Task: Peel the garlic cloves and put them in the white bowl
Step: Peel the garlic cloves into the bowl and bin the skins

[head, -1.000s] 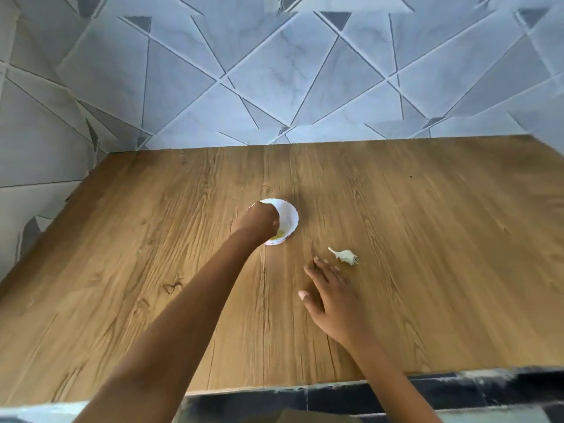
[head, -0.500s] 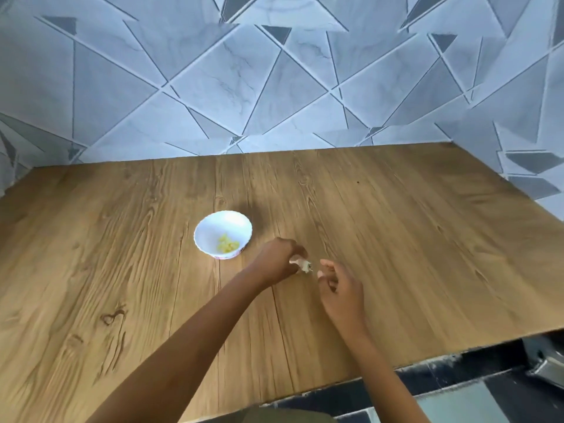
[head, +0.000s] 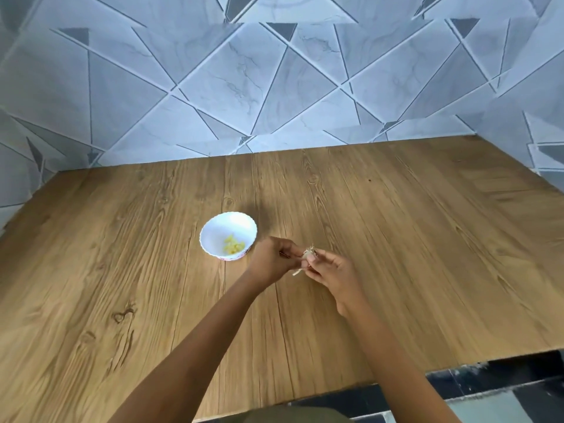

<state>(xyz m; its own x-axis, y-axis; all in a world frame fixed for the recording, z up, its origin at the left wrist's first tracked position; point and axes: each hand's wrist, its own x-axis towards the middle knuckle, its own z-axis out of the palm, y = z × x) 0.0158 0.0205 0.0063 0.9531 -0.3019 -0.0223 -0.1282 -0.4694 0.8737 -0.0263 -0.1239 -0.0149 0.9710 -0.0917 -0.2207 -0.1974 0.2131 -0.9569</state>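
A small white bowl (head: 213, 232) stands on the wooden table (head: 396, 239), with several peeled yellowish cloves (head: 233, 246) at its bottom. Just right of the bowl, both hands meet above the table around one garlic piece (head: 308, 254) with papery skin and a dry stem end sticking out below. My left hand (head: 271, 261) pinches it from the left with curled fingers. From the right, my right hand (head: 331, 271) pinches the same piece. Most of the garlic is hidden between the fingertips.
A grey tiled wall (head: 274, 87) with a triangle pattern closes off the back and both sides of the table. The table's front edge (head: 457, 360) runs at the lower right, with dark floor below it.
My left hand left the bowl and moved right to the garlic piece that lay on the table. Both hands now hold it together, raised off the wood. The camera view shifted.
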